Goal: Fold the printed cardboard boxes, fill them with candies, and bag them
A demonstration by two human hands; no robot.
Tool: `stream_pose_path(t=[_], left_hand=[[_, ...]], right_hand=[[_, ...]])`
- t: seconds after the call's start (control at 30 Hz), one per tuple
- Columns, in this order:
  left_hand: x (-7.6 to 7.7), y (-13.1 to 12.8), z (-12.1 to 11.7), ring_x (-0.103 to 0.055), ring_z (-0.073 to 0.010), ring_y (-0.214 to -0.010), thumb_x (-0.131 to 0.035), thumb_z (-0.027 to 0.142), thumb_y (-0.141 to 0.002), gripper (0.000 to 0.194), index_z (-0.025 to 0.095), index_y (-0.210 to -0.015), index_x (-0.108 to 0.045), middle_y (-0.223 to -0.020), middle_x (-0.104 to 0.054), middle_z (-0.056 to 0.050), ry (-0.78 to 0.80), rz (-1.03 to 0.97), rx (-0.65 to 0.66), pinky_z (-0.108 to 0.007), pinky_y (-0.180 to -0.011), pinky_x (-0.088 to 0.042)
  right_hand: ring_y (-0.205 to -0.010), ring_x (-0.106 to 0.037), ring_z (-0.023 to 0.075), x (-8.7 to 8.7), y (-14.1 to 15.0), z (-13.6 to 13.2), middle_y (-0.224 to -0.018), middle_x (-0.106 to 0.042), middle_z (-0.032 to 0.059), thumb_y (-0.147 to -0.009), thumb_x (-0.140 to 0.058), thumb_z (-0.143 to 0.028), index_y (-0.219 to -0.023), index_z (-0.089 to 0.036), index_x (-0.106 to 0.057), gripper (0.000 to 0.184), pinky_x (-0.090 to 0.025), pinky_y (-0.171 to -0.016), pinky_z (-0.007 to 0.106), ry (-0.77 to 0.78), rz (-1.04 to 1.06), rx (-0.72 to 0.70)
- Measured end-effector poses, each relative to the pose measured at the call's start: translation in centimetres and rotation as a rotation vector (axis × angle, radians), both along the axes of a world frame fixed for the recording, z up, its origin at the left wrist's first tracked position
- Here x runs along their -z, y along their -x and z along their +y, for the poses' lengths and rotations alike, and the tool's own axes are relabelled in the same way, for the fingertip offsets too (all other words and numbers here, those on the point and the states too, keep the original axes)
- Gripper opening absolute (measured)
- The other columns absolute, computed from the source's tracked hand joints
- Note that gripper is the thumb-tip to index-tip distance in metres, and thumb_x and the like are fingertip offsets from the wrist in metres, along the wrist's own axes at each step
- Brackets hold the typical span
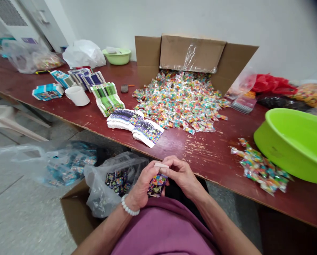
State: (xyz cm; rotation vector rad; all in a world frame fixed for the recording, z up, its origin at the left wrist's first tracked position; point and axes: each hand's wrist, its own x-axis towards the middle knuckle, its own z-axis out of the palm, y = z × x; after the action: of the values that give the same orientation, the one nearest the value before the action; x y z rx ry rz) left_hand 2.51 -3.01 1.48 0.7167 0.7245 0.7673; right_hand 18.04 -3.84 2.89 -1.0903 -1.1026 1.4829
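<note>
A small dark printed candy box [157,185] is held close to my body, just below the table edge. My left hand [143,184] wraps around its side, with a white beaded bracelet on that wrist. The fingers of my right hand [180,174] pinch the pale flap [161,165] at the top of the box. On the table ahead lie fanned stacks of flat dark printed boxes [148,131]. Behind them spreads a large heap of wrapped candies [185,99], spilling from a cardboard carton [193,53] on its side.
A green basin [288,148] stands at the right beside a small candy pile [262,166]. Green flat boxes [107,97], a white cup [77,96] and blue boxes [48,92] sit left. Below the table edge, a plastic bag [100,202] holds filled dark packs.
</note>
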Motion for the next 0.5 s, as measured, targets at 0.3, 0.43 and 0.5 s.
stream_pose_path(t=[0.3,0.43,0.5], left_hand=[[0.14,-0.03,0.95,-0.062,-0.0141,-0.041,-0.057,0.046,-0.09,0.028,0.018,-0.095,-0.059,-0.065,-0.065,0.0,0.284,-0.177,0.011,-0.023,-0.038,-0.05],[0.32,-0.33,0.7,-0.062,-0.0156,-0.043,-0.053,0.053,-0.091,0.041,0.019,-0.112,-0.062,-0.064,-0.065,0.0,0.213,-0.093,-0.038,-0.023,-0.038,-0.049],[0.35,-0.36,0.6,-0.063,-0.0165,-0.044,-0.048,0.061,-0.091,0.056,0.018,-0.124,-0.059,-0.066,-0.067,-0.002,0.192,-0.046,-0.041,-0.024,-0.04,-0.049]], right_hand=[[-0.085,-0.069,0.0227,0.15,-0.38,0.03,-0.09,-0.075,0.006,-0.091,-0.065,-0.033,-0.088,-0.025,-0.075,0.013,-0.053,-0.08,0.036,-0.459,-0.485,-0.005],[-0.055,-0.062,0.0152,0.5,-0.04,0.35,-0.07,-0.068,0.0015,-0.085,-0.071,-0.035,-0.08,-0.02,-0.069,0.015,-0.049,-0.053,0.027,-0.139,-0.335,0.012],[-0.049,-0.058,0.0125,0.54,0.11,0.62,-0.068,-0.067,0.0003,-0.083,-0.072,-0.036,-0.074,-0.019,-0.064,0.021,-0.047,-0.048,0.025,-0.04,-0.191,-0.022]])
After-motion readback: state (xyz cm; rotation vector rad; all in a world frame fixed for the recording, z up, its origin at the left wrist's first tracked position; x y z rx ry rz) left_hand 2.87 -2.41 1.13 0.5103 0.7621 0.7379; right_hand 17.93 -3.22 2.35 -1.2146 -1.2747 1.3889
